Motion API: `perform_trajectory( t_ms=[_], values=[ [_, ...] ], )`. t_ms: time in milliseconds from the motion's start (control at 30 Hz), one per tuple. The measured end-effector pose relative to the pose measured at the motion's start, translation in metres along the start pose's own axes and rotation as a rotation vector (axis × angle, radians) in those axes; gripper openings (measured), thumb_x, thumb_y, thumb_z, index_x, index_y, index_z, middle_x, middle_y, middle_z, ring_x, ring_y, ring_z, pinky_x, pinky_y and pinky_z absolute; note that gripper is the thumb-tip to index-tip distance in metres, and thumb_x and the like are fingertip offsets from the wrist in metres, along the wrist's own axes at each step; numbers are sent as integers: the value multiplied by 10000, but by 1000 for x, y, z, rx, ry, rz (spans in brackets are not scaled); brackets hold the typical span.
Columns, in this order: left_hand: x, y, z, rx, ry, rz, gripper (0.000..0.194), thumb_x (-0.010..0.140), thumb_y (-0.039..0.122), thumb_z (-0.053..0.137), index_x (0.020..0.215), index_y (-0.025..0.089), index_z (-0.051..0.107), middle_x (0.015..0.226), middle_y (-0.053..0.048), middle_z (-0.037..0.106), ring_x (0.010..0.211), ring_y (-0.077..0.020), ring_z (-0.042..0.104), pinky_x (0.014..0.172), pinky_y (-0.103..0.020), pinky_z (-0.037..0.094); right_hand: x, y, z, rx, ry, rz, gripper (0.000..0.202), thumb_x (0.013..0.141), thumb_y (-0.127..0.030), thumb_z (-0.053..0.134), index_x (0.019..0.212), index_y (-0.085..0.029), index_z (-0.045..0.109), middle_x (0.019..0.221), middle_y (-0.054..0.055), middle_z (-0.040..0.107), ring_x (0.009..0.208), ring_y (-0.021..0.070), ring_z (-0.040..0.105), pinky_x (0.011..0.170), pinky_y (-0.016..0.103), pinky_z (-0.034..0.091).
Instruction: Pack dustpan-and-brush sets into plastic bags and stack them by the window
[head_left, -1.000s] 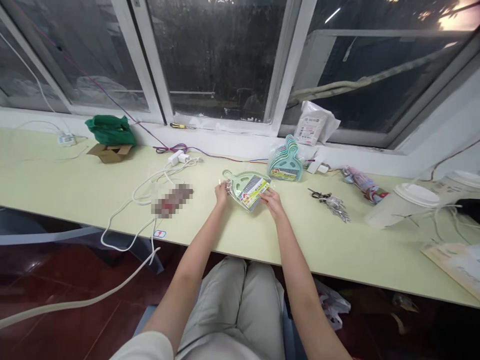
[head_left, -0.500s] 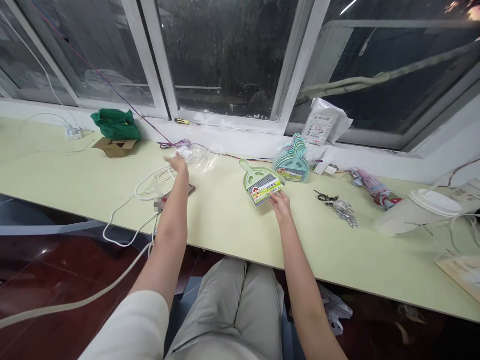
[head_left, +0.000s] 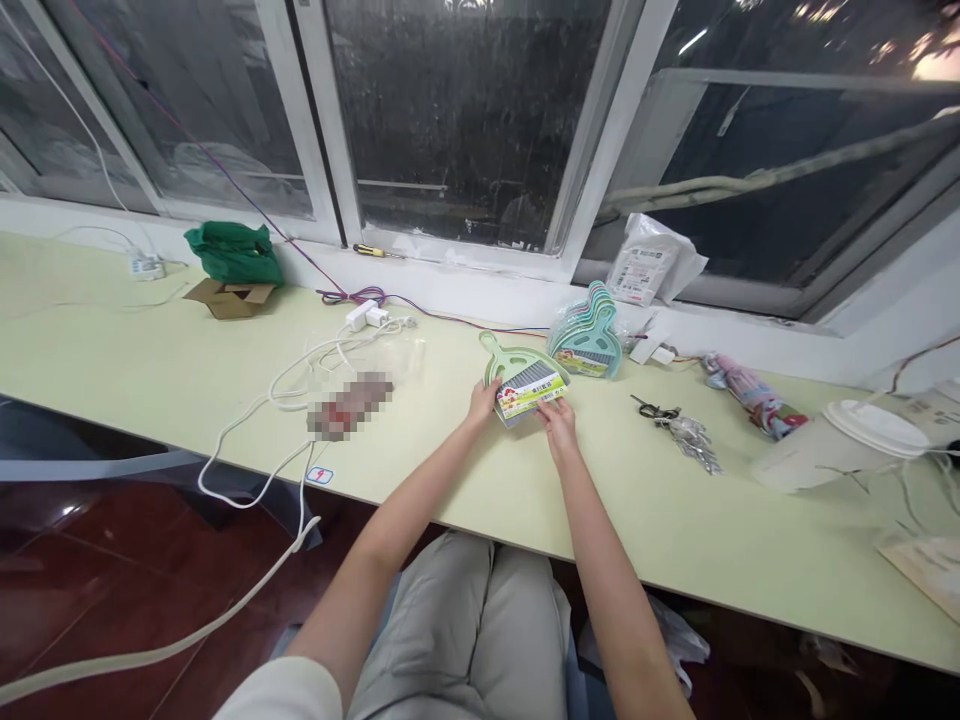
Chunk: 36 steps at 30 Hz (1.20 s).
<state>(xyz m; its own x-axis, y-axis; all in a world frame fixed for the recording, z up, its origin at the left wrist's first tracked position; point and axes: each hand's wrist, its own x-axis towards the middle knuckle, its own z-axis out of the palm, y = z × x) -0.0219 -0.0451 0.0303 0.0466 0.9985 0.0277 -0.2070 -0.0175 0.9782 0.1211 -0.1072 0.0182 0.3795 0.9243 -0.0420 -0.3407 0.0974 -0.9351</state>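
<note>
A light green dustpan (head_left: 517, 357) with a grey-bristled brush and a printed paper label (head_left: 531, 394) is held low over the table in front of me. My left hand (head_left: 484, 402) grips its left edge, fingers closed. My right hand (head_left: 556, 415) pinches its lower right side by the label. Behind it to the right, a stack of similar dustpans (head_left: 600, 335) in clear plastic leans near the wall, the front one blue-green. A clear plastic wrapper (head_left: 401, 358) lies to the left, apart from both hands.
White cables (head_left: 274, 395) and a power adapter (head_left: 361, 316) lie on the left of the table (head_left: 420, 450). A green bag (head_left: 234, 252) sits on a small carton (head_left: 225, 297). Keys (head_left: 694, 440), a folded umbrella (head_left: 754, 392) and a white lidded cup (head_left: 832, 445) stand or lie on the right.
My left hand has moved right, from the clear plastic by the adapter to the dustpan's left edge, and now grips it. My right hand has kept its hold on the dustpan.
</note>
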Motion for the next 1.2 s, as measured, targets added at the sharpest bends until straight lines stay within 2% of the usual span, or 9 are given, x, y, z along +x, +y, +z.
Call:
perform_trajectory(
  t_ms=[133,267,367,433,500,600,700,967,1200],
  values=[
    [1,-16,-11,-78,62,116,484,757,617,589,944,174,643,987,-95,672,964,-241,601,876,-358,445,6,-11,-24,-93,39,167,165,669,-190,747,754,-138,615,686,83,712,662,226,716,623,337,628],
    [6,-11,-34,-71,147,113,535,755,696,521,874,186,629,941,-94,652,947,-240,589,858,-347,428,23,-30,-85,46,387,-83,134,754,-249,656,719,-177,548,628,34,683,618,186,708,641,327,626],
    [6,-9,-38,-43,163,123,540,764,711,498,838,189,620,893,-82,642,918,-235,578,842,-337,420,23,-37,-108,-54,442,-8,182,749,-309,660,687,-204,526,551,23,643,557,191,683,582,333,606],
    [3,-7,-35,-17,124,153,524,777,694,503,822,186,626,873,-77,640,900,-233,570,840,-338,415,15,-34,-93,-209,370,21,217,729,-371,678,688,-192,562,541,34,636,515,200,658,541,339,577],
    [-5,-3,-31,25,71,189,502,799,664,506,817,180,636,859,-73,643,877,-230,565,837,-336,412,1,-29,-56,-401,351,-159,281,768,-454,614,749,-174,617,616,48,659,518,187,637,557,330,548],
    [-21,2,-25,125,-44,271,482,840,621,490,871,172,660,863,-68,658,853,-221,570,835,-324,416,-16,-22,9,-735,199,-503,294,836,-445,521,884,-190,660,920,106,698,842,220,645,805,361,511],
    [-36,6,-23,254,-124,363,465,888,577,449,1010,184,665,875,-58,674,820,-208,582,832,-318,422,-20,-19,48,-964,52,-629,277,854,-397,523,1009,-202,643,1110,124,639,1096,241,530,958,377,417],
    [-31,18,-25,334,-153,407,457,916,539,393,878,180,673,824,-59,672,748,-201,559,755,-303,422,0,-28,36,-984,37,-621,292,869,-455,502,860,-192,628,933,85,629,921,226,550,867,348,406],
    [-17,26,-18,481,-1,435,229,846,350,522,788,206,690,765,-89,685,731,-235,573,810,-340,405,-29,-50,31,-965,266,-601,297,857,-478,528,828,-206,642,907,73,652,908,223,563,789,315,407]
  ],
)
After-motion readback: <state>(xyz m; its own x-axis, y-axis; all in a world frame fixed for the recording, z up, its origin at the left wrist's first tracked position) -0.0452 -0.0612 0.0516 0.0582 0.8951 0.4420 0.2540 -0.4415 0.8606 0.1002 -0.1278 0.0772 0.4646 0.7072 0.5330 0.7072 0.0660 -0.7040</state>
